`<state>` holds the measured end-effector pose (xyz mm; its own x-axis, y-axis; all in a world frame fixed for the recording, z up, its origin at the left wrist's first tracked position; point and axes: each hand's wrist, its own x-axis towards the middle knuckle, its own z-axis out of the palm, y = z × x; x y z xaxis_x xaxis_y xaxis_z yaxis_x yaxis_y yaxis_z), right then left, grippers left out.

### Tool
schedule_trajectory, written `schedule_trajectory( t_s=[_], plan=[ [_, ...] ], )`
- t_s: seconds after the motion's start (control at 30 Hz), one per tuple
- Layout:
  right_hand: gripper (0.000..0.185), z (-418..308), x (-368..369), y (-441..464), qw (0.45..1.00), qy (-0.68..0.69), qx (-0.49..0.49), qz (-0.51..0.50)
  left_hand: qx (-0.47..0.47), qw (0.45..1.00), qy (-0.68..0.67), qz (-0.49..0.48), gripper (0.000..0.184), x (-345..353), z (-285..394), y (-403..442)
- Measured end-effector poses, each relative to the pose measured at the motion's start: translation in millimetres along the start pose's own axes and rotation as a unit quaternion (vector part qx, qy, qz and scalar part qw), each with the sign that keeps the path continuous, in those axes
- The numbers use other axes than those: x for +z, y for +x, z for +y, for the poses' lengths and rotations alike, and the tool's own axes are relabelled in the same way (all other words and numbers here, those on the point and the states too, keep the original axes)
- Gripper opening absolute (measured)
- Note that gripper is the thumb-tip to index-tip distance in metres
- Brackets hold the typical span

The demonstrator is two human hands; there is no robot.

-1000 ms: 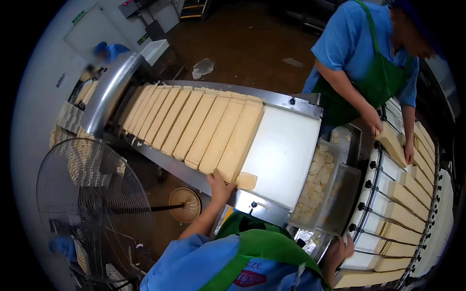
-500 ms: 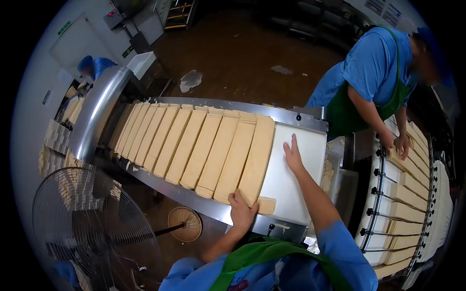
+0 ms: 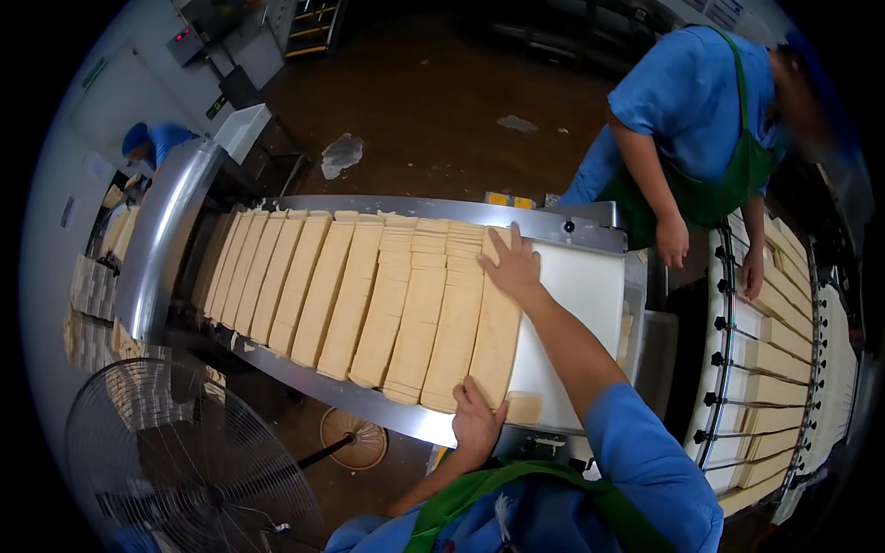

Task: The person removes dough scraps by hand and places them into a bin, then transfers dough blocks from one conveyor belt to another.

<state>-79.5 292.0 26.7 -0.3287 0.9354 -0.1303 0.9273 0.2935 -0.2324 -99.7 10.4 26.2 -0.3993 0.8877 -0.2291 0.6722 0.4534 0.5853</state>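
While the left hand [image 3: 477, 419] touches the near end of the endmost long, pale-yellow, flat slab [image 3: 498, 346], the right hand [image 3: 513, 267] rests on its far end, grip spread. Whether the left grip pinches the slab, I cannot tell. The slab lies on the white worktop with metal side rails [image 3: 576, 295], closing a row of similar slabs [image 3: 355, 295]. Just beside the left hand lies a small pale-yellow piece [image 3: 525, 407]. A co-worker in blue and green [image 3: 701, 120] stands nearby.
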Motion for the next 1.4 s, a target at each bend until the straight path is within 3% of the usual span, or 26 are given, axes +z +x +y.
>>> schedule_trajectory(
  t_s=[0.17,0.3,0.37,0.4,0.43,0.47,0.5,0.53,0.57,0.6,0.63,0.7,0.77,0.9,0.97,1.03,1.07,1.1,1.13,1.17,1.23,1.4],
  plan=[
    [0.062,7,-14,-9,0.998,0.010,0.057,-0.039,0.026,1.000,0.015,0.001,0.088,2,6,-1],
    [0.062,53,-39,-36,0.980,0.064,0.190,-0.007,0.083,0.996,-0.019,0.008,0.087,6,2,0],
    [0.070,91,-57,-61,0.957,0.087,0.276,0.015,0.076,0.994,-0.028,-0.073,0.087,-10,18,7],
    [0.078,115,-50,-72,0.957,0.094,0.265,0.074,0.097,0.990,-0.042,-0.093,0.088,-5,16,10],
    [0.084,135,-41,-73,0.960,0.043,0.275,0.034,0.115,0.985,-0.054,-0.116,0.089,3,18,13],
    [0.085,141,-49,-88,0.945,0.090,0.312,0.041,0.119,0.985,-0.020,-0.122,0.087,6,27,14],
    [0.087,159,-28,-88,0.948,0.054,0.311,0.047,0.124,0.984,0.015,-0.125,0.085,7,39,13],
    [0.090,156,-69,-118,0.917,0.176,0.358,0.032,0.105,0.984,0.057,-0.135,0.082,8,58,10],
    [0.093,172,-61,-128,0.881,0.260,0.390,0.066,0.083,0.982,0.098,-0.138,0.079,10,73,10],
    [0.091,187,-58,-147,0.857,0.292,0.405,0.132,0.107,0.986,0.052,-0.121,0.072,23,75,7],
    [0.087,199,-56,-168,0.842,0.286,0.410,0.202,0.129,0.981,0.055,-0.134,0.072,30,83,1],
    [0.084,230,-77,-220,0.795,0.313,0.456,0.249,0.238,0.968,-0.016,-0.083,0.071,41,105,-11],
    [0.081,271,-91,-285,0.749,0.325,0.457,0.354,0.261,0.958,-0.042,-0.109,0.072,55,136,-30],
    [0.073,338,-134,-430,0.666,0.280,0.533,0.440,0.453,0.867,-0.105,-0.178,0.071,79,209,-89],
    [0.071,379,-131,-494,0.645,0.198,0.604,0.424,0.512,0.815,-0.108,-0.249,0.070,86,241,-123],
    [0.063,398,-149,-545,0.625,0.201,0.693,0.297,0.558,0.764,-0.099,-0.308,0.072,99,261,-155],
    [0.063,412,-147,-564,0.627,0.202,0.692,0.295,0.571,0.737,-0.075,-0.354,0.075,104,268,-168],
    [0.062,429,-141,-581,0.657,0.175,0.701,0.212,0.570,0.738,-0.073,-0.353,0.075,110,271,-180],
    [0.062,446,-136,-592,0.683,0.146,0.704,0.129,0.553,0.716,-0.066,-0.421,0.076,117,274,-190],
    [0.062,463,-129,-598,0.685,0.148,0.702,0.128,0.532,0.690,-0.060,-0.487,0.077,123,276,-199],
    [0.060,495,-117,-605,0.718,0.080,0.673,0.158,0.529,0.685,-0.038,-0.499,0.076,131,281,-212],
    [0.059,527,-129,-611,0.721,0.123,0.676,0.093,0.508,0.688,-0.078,-0.512,0.068,155,296,-221]
  ],
)
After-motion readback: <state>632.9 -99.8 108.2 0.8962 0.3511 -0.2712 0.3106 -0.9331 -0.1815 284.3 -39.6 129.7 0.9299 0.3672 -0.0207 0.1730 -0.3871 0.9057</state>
